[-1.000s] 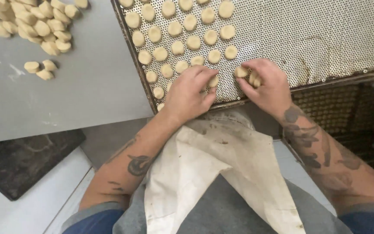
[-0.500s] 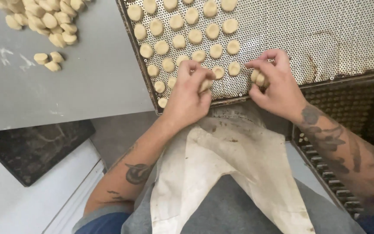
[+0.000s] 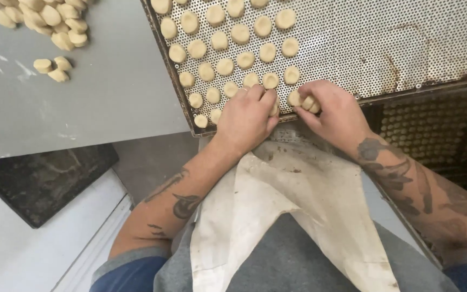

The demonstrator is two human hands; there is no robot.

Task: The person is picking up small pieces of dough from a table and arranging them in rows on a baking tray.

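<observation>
Hiding dough pieces (image 3: 302, 101), both hands (fingers curled).

Both hands are resting at the near edge of a perforated metal tray (image 3: 385, 38) that is carrying rows of pale dough pieces (image 3: 240, 33); the left hand (image 3: 247, 116) is lying knuckles-up over the front row, while the right hand (image 3: 333, 111) is pinching a few small dough pieces (image 3: 305, 101) in its fingertips. More dough pieces are lying piled on the grey table (image 3: 109, 92) at upper left, with 3 loose ones just below the pile, and a stained cream apron (image 3: 293, 216) is hanging below the hands
</observation>
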